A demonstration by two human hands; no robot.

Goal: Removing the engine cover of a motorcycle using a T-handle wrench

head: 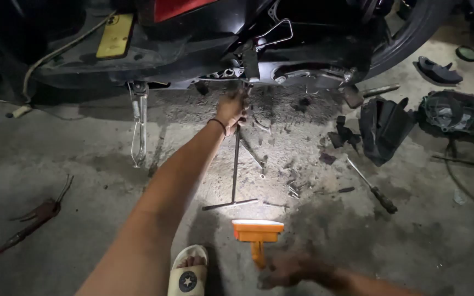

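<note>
At upper centre, the left hand (231,109) was closed around the shaft of a T-handle wrench (235,170) under the scooter (204,49). At the bottom, the right hand (289,269) gripped the handle of an orange work light (257,231).

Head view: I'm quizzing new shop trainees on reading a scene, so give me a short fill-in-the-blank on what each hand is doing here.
1. The left hand grips the shaft of a long ____-handled wrench under the scooter.
2. The right hand holds an ____ work lamp.
3. A screwdriver lies on the ____ floor.

Missing words: T; orange; concrete
</note>
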